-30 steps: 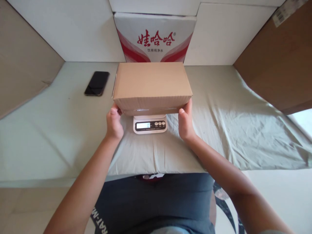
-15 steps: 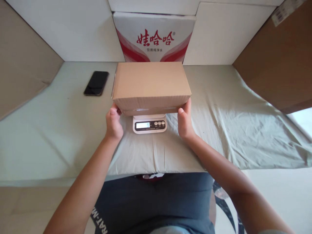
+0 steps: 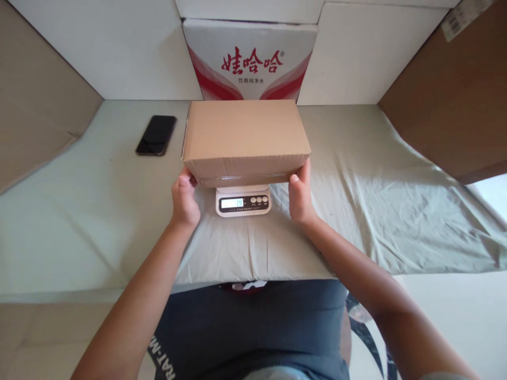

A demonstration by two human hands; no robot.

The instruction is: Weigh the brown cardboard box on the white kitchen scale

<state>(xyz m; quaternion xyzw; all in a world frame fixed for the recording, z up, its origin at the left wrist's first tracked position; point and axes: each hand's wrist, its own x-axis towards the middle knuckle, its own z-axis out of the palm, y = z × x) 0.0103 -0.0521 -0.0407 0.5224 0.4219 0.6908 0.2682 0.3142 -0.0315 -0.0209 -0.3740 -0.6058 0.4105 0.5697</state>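
Dark legwear [image 3: 253, 327] with white lettering [image 3: 163, 359] reading "RAT-M" down the left leg; greyish top [image 3: 277, 374], grey right sleeve [image 3: 441, 376]; left hand [image 3: 185, 199] and right hand [image 3: 300, 198] bare.

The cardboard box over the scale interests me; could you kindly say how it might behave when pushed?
The cardboard box would probably stay stiff, as its faces look flat and its edges fairly straight. Pushed sideways, it might tip, since it extends past the narrower scale on both sides. The shiny tape could feel slippery.
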